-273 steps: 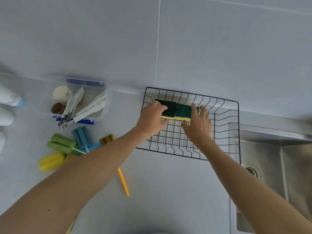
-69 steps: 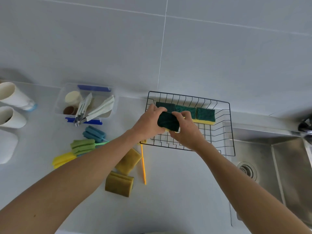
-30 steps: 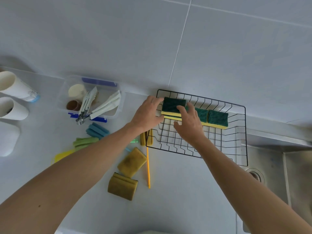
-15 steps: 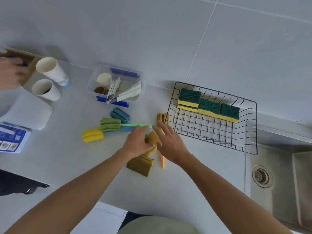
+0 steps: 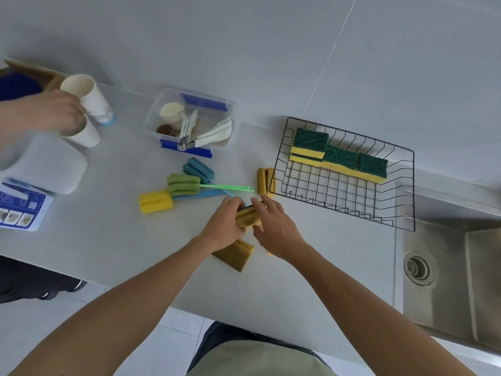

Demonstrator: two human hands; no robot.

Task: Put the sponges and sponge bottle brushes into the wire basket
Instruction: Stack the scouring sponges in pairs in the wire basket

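Ochre sponge sits gripped between your left hand and right hand, at 8 o'clock from the wire basket.

Brown sponge: mostly covered by both hands
Orange brush handle: hidden under right hand
Leaflet: cut by left edge, print illegible

Soft, even daylight, fairly bright, fills the scene; shadows lie faint beside the clear box and under the wire basket; straight tile lines bow toward the edges; fine detail looks slightly smeared.
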